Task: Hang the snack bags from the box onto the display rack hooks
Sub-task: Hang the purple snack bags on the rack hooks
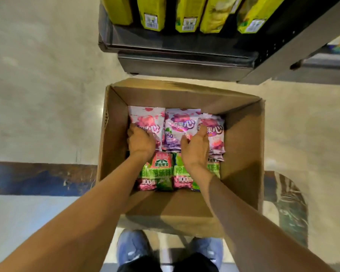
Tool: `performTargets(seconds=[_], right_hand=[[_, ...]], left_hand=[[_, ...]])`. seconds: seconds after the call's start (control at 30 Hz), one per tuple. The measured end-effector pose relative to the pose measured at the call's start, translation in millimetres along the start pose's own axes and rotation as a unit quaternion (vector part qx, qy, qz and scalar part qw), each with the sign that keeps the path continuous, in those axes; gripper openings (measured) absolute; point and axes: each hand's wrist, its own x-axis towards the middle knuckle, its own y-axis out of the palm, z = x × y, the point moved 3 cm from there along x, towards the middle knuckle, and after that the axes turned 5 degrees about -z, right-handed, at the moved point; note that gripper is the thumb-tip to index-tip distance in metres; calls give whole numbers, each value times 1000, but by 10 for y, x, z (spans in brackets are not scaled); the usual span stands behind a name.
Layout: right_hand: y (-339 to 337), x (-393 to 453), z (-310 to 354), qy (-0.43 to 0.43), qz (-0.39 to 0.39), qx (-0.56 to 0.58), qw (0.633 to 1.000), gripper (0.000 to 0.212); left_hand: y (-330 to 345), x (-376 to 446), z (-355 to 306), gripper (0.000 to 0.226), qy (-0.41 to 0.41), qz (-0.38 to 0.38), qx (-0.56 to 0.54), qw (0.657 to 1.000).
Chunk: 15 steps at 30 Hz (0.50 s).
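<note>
An open cardboard box (241,146) stands on the floor below me. Inside lie pink and purple snack bags in a far row: a pink bag (147,118) at left, a purple bag (180,126) in the middle, another pink bag (217,132) at right. Green bags (161,171) lie nearer to me. My left hand (140,141) curls its fingers around the left pink bag. My right hand (195,148) grips the edge of the right pink bag, partly over the purple one.
A dark metal shelf base (185,63) stands just beyond the box, with yellow-green packages (186,14) on it. No hooks are in sight. A blue floor stripe (41,179) runs at left. My blue shoes (133,248) are right behind the box.
</note>
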Motion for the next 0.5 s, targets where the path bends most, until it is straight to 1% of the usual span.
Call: performTargets(seconds=[0.1,0.13,0.2,0.27,0.3,0.37,0.43,0.47,0.5], right_hand=[[60,45,-1,111,9,95,989,69],[85,78,-15,148,11,131,980,67],[125,139,-40,190,15,181,965,54],[155,179,-76,192,29,192,962,48],[157,197,-107,182,31,197,963,42],[97,192,-134,164,33,211,963,18],[32,169,-152,163,55,251,953,9],[-8,155,-164,162,70,268,947,17],[-35,138,-186,166,83,283,941,33]], left_hand=[[2,85,21,58,-33,-23,-29,999],[-4,106,28,57,-48,-25,-36,998],[9,154,47,57,-69,-23,-46,996],[45,184,58,55,-76,-17,-68,995],[62,198,67,54,-84,-15,-82,993],[60,190,69,52,-86,-26,-91,992],[36,135,43,45,-71,-39,-82,993],[25,96,23,41,-57,-33,-73,995],[24,64,0,37,-34,-25,-66,997]])
